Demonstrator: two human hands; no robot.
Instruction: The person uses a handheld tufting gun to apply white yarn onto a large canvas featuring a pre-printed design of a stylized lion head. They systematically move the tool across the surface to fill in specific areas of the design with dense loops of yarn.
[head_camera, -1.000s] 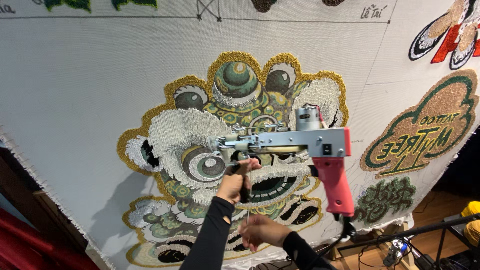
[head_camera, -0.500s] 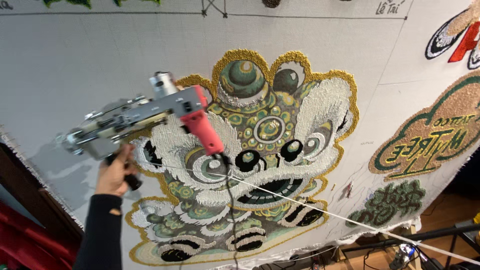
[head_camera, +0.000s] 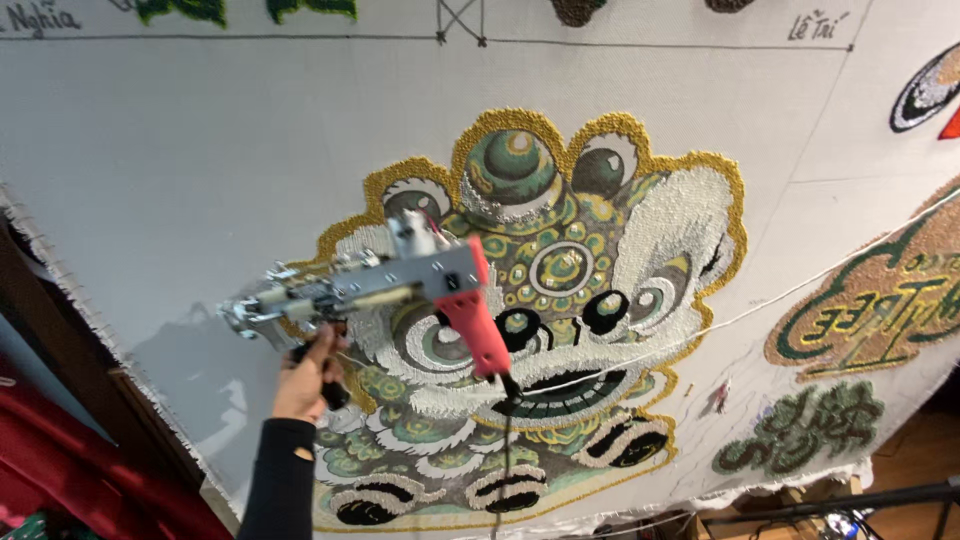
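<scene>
My left hand (head_camera: 305, 375) reaches up in a black sleeve and grips the black front handle of a tufting gun (head_camera: 400, 282). The gun has a grey metal body and a red rear grip (head_camera: 470, 330), which nobody holds. It points left, with its needle end near the gold left edge of a tufted lion head (head_camera: 560, 300) in white, green and gold on a stretched white cloth (head_camera: 200, 150). A white yarn strand (head_camera: 750, 312) runs in from the right toward the gun, and a black cord (head_camera: 500, 450) hangs from the red grip. My right hand is out of view.
More tufted pieces sit on the cloth at the right: a brown and green oval (head_camera: 880, 310) and a dark green patch (head_camera: 800, 430). A dark wooden frame edge (head_camera: 70, 350) and red fabric (head_camera: 60, 480) lie at the left. A metal stand (head_camera: 850, 500) shows at the bottom right.
The gun swung from the lion's middle out to the left, then came back slightly right. My right hand, seen low a second ago, has left the view.
</scene>
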